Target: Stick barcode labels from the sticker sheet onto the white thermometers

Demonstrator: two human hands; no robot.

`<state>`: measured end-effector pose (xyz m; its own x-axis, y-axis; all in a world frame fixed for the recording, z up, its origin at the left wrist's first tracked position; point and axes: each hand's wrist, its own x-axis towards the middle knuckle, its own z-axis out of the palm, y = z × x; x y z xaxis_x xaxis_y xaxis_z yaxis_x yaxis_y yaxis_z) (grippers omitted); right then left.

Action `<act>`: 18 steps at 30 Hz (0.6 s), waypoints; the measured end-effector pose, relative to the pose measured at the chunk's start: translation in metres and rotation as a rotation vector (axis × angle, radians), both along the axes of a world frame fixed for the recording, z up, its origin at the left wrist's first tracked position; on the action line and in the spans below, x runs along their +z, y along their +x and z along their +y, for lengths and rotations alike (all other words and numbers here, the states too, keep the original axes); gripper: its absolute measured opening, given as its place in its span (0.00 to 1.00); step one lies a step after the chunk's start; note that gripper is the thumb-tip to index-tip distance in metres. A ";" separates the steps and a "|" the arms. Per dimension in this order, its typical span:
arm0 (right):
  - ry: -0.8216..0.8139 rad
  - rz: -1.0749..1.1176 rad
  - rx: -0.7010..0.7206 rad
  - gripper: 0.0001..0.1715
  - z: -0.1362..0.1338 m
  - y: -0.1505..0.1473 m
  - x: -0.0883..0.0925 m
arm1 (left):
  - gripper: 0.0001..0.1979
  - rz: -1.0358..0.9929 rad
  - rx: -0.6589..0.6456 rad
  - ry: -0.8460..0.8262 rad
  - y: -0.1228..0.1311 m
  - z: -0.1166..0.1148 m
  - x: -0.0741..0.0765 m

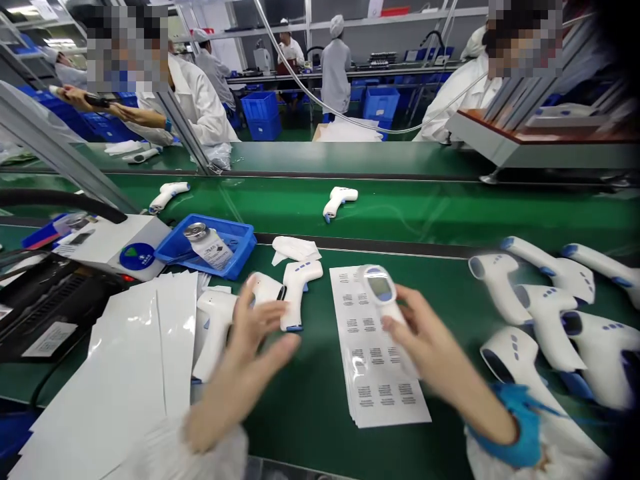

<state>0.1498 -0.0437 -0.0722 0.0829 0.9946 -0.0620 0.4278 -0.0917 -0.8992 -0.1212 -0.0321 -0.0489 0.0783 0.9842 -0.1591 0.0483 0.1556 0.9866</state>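
My right hand (pixel 425 333) is closed around a white handheld thermometer (pixel 381 288), its small grey screen facing up. It is held over a sheet of printed labels (pixel 387 393). My left hand (pixel 245 353), slightly blurred, has its fingers spread and holds nothing. Just beyond it lie several white thermometers, one (pixel 301 287) with blue buttons and another (pixel 215 327) partly behind the hand. A blue band circles my right wrist.
Several thermometers (pixel 545 313) lie at the right. White sheets (pixel 125 353), a blue tray (pixel 240 257) holding a bottle, and a white box (pixel 120 233) are at the left. Two thermometers sit on the green belt (pixel 410 207). People sit across it.
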 end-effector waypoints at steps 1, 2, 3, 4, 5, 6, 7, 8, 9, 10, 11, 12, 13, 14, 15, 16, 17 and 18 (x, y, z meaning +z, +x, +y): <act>-0.003 0.065 0.047 0.23 -0.010 -0.017 0.001 | 0.51 -0.099 -0.147 -0.077 0.032 -0.002 -0.003; 0.005 0.105 0.071 0.23 -0.019 -0.030 0.001 | 0.53 -0.217 -0.240 -0.136 0.059 -0.004 -0.006; 0.003 0.118 0.086 0.24 -0.028 -0.040 0.001 | 0.53 -0.334 -0.263 -0.172 0.081 -0.005 -0.009; -0.001 0.119 0.102 0.25 -0.035 -0.047 0.001 | 0.50 -0.404 -0.243 -0.204 0.096 -0.005 -0.011; -0.017 0.114 0.122 0.26 -0.041 -0.049 0.001 | 0.49 -0.433 -0.216 -0.224 0.106 -0.005 -0.013; -0.047 0.108 0.155 0.27 -0.046 -0.047 0.001 | 0.47 -0.437 -0.195 -0.237 0.111 -0.004 -0.014; -0.082 0.099 0.202 0.28 -0.050 -0.043 0.001 | 0.45 -0.419 -0.183 -0.244 0.113 -0.003 -0.014; -0.112 0.076 0.252 0.28 -0.053 -0.036 -0.001 | 0.43 -0.393 -0.186 -0.247 0.112 -0.001 -0.015; -0.121 0.023 0.297 0.27 -0.056 -0.028 -0.004 | 0.41 -0.369 -0.199 -0.246 0.110 0.001 -0.015; -0.097 -0.064 0.337 0.27 -0.057 -0.020 -0.008 | 0.39 -0.351 -0.211 -0.241 0.108 0.003 -0.016; -0.046 -0.180 0.376 0.27 -0.058 -0.014 -0.014 | 0.38 -0.341 -0.222 -0.239 0.105 0.005 -0.016; 0.026 -0.311 0.412 0.28 -0.058 -0.009 -0.022 | 0.38 -0.338 -0.231 -0.242 0.103 0.006 -0.017; 0.102 -0.434 0.441 0.32 -0.057 -0.006 -0.030 | 0.38 -0.339 -0.237 -0.250 0.101 0.008 -0.019; 0.167 -0.535 0.463 0.35 -0.056 -0.005 -0.039 | 0.39 -0.341 -0.240 -0.260 0.100 0.010 -0.020; 0.211 -0.610 0.474 0.39 -0.055 -0.006 -0.047 | 0.39 -0.344 -0.243 -0.271 0.099 0.011 -0.022; 0.232 -0.661 0.465 0.41 -0.053 -0.008 -0.054 | 0.40 -0.349 -0.248 -0.281 0.098 0.012 -0.024; 0.240 -0.696 0.440 0.41 -0.050 -0.011 -0.059 | 0.39 -0.352 -0.254 -0.287 0.098 0.014 -0.026; 0.244 -0.718 0.406 0.40 -0.048 -0.014 -0.061 | 0.39 -0.354 -0.255 -0.288 0.098 0.015 -0.028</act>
<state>0.1357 -0.0913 -0.1333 -0.3453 0.9343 0.0889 0.8582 0.3527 -0.3730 -0.0230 -0.0174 -0.0771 0.4076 0.8473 -0.3406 -0.2088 0.4495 0.8685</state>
